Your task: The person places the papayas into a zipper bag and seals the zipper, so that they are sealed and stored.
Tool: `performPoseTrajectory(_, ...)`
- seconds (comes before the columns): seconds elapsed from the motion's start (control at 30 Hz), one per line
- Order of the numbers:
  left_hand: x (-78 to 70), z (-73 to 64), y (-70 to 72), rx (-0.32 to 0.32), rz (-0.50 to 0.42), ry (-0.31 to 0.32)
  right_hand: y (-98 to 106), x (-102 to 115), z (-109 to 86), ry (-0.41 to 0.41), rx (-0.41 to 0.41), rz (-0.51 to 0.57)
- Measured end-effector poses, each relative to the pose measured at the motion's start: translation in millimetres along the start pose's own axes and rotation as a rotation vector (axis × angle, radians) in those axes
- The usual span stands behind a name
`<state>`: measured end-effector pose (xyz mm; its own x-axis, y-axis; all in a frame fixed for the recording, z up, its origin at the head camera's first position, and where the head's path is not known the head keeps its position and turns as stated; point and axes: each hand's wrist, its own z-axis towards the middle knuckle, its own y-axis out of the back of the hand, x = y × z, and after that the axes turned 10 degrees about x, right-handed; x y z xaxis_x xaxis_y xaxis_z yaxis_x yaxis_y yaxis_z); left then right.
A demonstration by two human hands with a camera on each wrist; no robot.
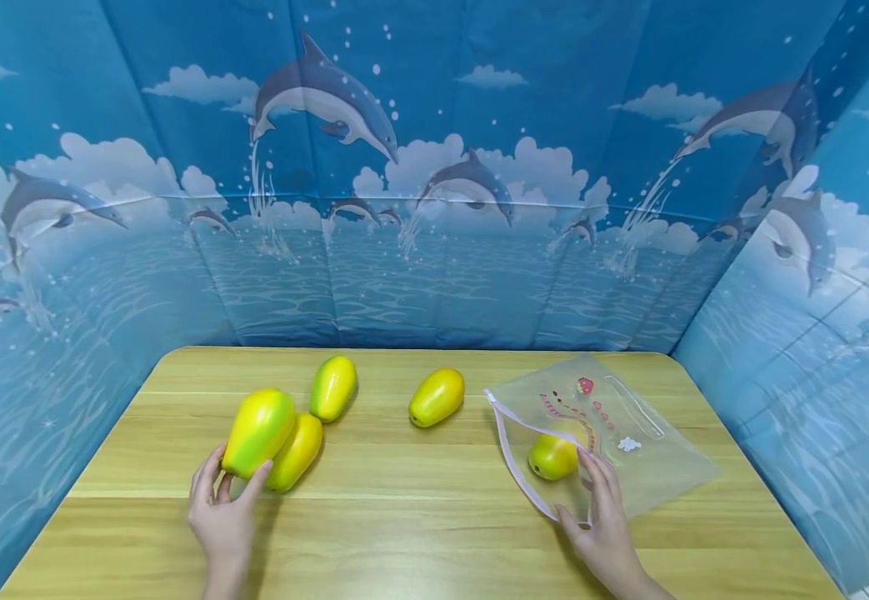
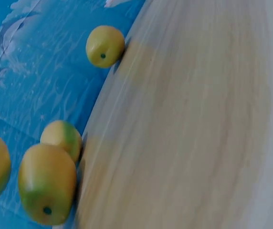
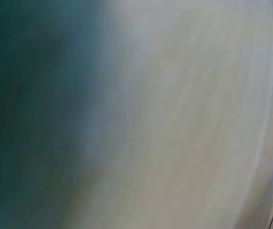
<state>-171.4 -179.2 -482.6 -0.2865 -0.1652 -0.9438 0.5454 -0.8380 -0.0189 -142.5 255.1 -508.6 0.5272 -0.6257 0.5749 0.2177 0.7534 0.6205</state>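
Note:
My left hand [image 1: 222, 517] grips the lower end of a yellow-green papaya [image 1: 260, 429], thumb on one side and fingers on the other. This fruit overlaps a second papaya [image 1: 297, 454] beside it on the table; only its edge shows in the left wrist view. At the right, my right hand [image 1: 605, 525] holds the near edge of the mouth of a see-through zip bag [image 1: 659, 475] between thumb and fingers. The bag lies flat with its pink-edged mouth parted towards the left. Inside it, near the mouth, rests a papaya [image 1: 551, 457], partly behind the printed film.
Another papaya [image 1: 333, 388] lies just behind the left pair, and one more papaya [image 1: 437, 397] rests mid-table. The wooden table [image 1: 374, 533] ends at the back against a blue dolphin-print curtain [image 1: 434, 275], which also runs along both sides. The right wrist view is mostly blurred.

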Motion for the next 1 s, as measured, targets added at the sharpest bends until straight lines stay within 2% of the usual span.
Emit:
performPoseTrajectory(0.2, -13.5, -11.9, -19.4, 0.127, 0.021, -0.105, -0.2, -0.3, -0.7, -0.003, 0.002, -0.004)
performPoseTrajectory(0.37, -27.3, -24.8, -37.1, 0.231, 0.034, -0.158, -0.6, 0.8, -0.1, -0.001, -0.003, 0.000)
performPoseTrajectory(0.57, -23.1, -38.8, -58.8, 0.320, -0.016, -0.215, -1.0, 2.4, 1.5, 0.002, -0.004, -0.002)
performPoseTrajectory(1.0, -34.3, -77.1, -111.7, 0.590, -0.069, -0.051, -2.5, 5.2, 2.3, -0.005, 0.006, 0.005)
